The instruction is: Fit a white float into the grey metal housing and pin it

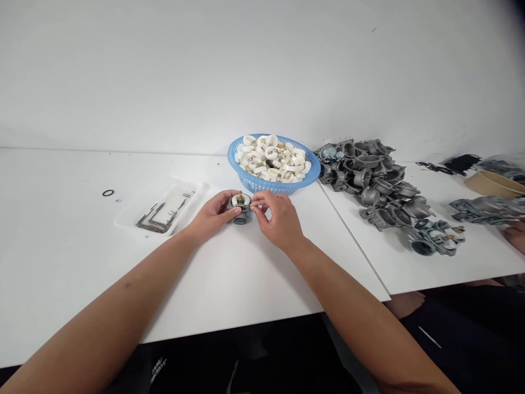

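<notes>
A small grey metal carburetor (240, 218) with a white float and a brass piece in its top rests at the table's middle. My left hand (219, 212) is closed around its left side, thumb across the front. At the right edge of the carburetor, my right hand (279, 216) pinches with thumb and forefinger; whatever lies between the fingertips is too small to make out. Just behind my hands stands a blue basket (246, 179) heaped with white floats (270, 153). Left of my left hand is a clear plastic tray (197, 198) holding thin metal pins (158, 219).
Grey carburetor bodies (369, 169) are piled right of the basket, past a table seam (356, 241). Carburetors with floats (438, 236) stand in front. A black ring (108, 192) lies far left. Another person's hand (515, 235) shows at the right edge, near a tan bowl (494, 183).
</notes>
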### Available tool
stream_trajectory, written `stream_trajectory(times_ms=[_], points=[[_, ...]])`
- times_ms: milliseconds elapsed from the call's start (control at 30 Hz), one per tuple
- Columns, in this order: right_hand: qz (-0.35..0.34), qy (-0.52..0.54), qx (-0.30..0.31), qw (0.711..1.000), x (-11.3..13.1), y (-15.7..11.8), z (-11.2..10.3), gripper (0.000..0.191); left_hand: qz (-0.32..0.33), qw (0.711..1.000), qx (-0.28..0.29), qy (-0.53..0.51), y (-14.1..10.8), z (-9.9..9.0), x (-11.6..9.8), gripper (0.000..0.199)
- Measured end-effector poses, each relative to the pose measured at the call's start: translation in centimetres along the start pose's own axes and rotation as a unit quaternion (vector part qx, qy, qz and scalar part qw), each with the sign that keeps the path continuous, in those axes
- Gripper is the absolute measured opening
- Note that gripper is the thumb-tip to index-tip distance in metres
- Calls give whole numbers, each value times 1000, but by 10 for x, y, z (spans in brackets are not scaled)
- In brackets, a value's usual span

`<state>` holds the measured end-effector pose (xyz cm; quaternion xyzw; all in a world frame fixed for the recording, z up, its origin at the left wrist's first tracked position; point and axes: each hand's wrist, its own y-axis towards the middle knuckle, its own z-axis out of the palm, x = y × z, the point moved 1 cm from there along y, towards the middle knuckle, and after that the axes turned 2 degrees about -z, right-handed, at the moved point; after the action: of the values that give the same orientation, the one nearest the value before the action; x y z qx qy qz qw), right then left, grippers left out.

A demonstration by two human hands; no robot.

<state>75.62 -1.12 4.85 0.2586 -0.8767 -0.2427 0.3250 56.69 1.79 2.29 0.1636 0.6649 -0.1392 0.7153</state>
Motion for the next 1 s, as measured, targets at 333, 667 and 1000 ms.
stream_trajectory(times_ms=[333,667,1000], points=[[20,-6,2,1000,-1,-1,1,16,-5,1000,0,16,0,-2,4,54],[31,2,-2,1000,0,-1,1,12,-3,999,-7,41,-1,-2,4,58],[16,4,-10,1000,-4,-3,3,13,2,999,-1,40,1,-5,9,56]])
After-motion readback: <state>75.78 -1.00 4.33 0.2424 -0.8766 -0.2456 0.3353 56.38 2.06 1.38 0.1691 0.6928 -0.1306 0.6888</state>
